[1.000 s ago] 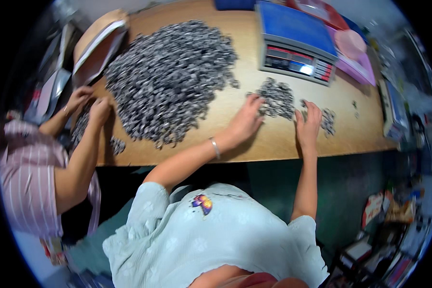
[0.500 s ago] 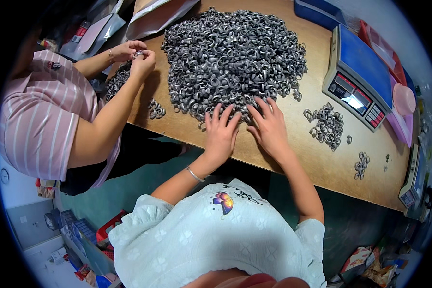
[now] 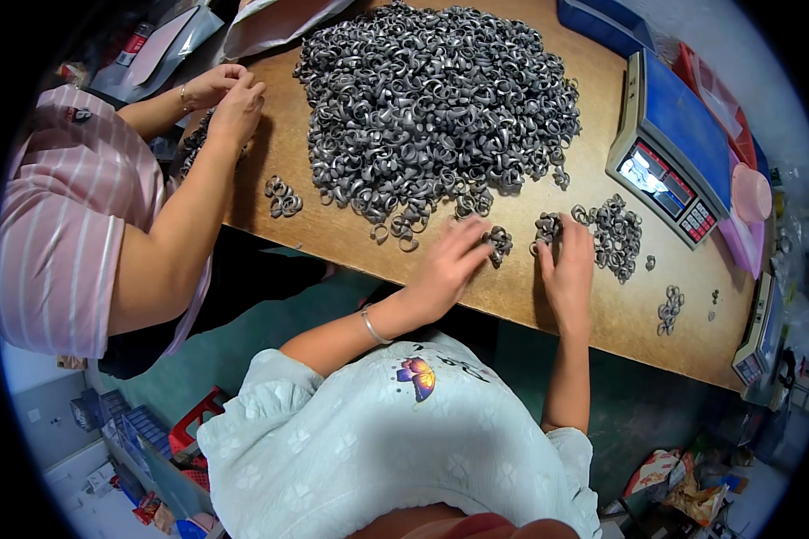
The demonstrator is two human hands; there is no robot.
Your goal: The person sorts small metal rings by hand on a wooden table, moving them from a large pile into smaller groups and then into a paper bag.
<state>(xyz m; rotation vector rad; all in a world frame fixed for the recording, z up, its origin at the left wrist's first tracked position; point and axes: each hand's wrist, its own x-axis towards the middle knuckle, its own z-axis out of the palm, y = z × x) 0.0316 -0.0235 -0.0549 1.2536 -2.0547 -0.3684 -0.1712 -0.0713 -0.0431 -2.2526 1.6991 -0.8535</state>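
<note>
A large heap of dark grey metal rings (image 3: 431, 108) covers the middle of the table. My left hand (image 3: 448, 269) is just in front of the heap's near edge, slightly blurred, its fingers stretched out beside a small clump of rings (image 3: 499, 244). Farther right, my right hand (image 3: 568, 274) rests on the tabletop with thumb and fingers apart. Another small clump of rings (image 3: 546, 228) lies against its fingertips. Just past that hand is a loose pile of rings (image 3: 618, 235).
A blue-topped digital scale (image 3: 679, 144) stands at the right, with a blue tray (image 3: 607, 25) behind. A few rings (image 3: 671, 310) lie near the right edge. At left, a co-worker in a striped shirt (image 3: 72, 234) holds both hands together beside a small ring group (image 3: 283, 198).
Both hands have come away from the heap's near edge, my right hand moving right toward the loose pile. Small clumps of rings now lie between my hands, separate from the heap.
</note>
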